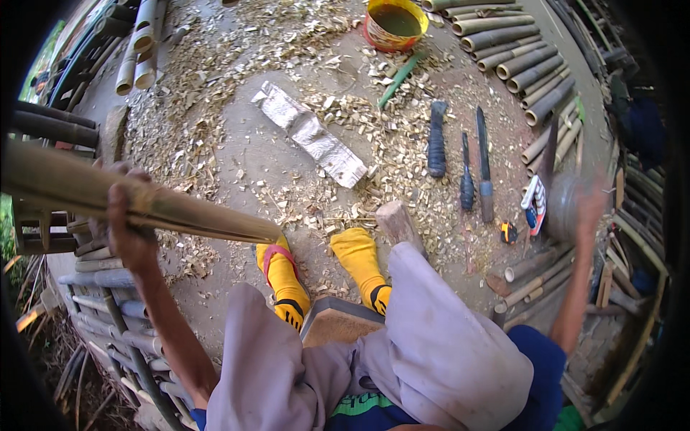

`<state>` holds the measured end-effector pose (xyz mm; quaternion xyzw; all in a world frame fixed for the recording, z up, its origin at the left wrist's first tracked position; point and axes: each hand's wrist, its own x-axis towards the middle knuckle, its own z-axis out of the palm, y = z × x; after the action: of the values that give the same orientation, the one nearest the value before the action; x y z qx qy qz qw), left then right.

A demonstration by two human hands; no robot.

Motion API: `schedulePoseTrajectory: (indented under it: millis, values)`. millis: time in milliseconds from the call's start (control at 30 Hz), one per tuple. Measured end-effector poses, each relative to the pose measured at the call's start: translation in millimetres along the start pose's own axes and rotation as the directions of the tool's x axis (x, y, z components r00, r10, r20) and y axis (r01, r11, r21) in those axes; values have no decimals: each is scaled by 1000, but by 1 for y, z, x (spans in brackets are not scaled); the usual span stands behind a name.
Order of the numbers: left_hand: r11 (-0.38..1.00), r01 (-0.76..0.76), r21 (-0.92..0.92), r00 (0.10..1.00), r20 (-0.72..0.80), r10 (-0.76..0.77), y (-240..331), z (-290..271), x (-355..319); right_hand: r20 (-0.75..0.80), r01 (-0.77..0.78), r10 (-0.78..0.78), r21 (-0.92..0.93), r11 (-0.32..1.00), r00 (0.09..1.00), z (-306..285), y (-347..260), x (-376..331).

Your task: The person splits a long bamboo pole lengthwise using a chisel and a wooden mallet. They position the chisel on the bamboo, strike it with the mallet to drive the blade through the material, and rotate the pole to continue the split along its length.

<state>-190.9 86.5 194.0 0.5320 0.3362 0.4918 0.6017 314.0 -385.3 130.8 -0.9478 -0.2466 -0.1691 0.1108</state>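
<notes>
A thick bamboo pole (194, 213) slants in from the left edge, its lower end close to my left foot. My left hand (131, 223) is wrapped round it. Off to the right, my raised right hand (591, 205) is smeared by motion, and its fingers cannot be made out. Beside that hand stand a blurred grey rounded thing (568, 205) and a dark blade-like piece (549, 147). A white, blue and orange object (532, 205) lies just left of them, next to a small orange and black tape measure (509, 232).
Bladed tools with wrapped handles (436, 140) lie ahead on the chip-strewn ground, beside a crumpled silvery strip (310, 134). A wooden block (400, 226) sits by my right foot. Beyond are a yellow-red bucket of liquid (395, 21) and bamboo stacks (528, 68).
</notes>
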Motion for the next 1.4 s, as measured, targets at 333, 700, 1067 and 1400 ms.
schedulePoseTrajectory:
  millis: [333, 700, 1067, 1400]
  values:
    - [898, 402, -177, 898, 268, -349, -59, 130, -1, 633, -541, -682, 741, 397, 367, 39, -301, -186]
    - [892, 323, 316, 750, 489, -445, -67, 152, -41, 571, -559, -206, 821, 117, 795, 45, -249, -186]
    - [769, 549, 327, 740, 237, -629, -112, 64, -93, 783, -776, 375, 594, -212, 497, 28, -153, -183]
    - [728, 601, 329, 700, 224, -678, -123, 68, -107, 889, -735, 285, 457, -501, 359, 27, -149, -178]
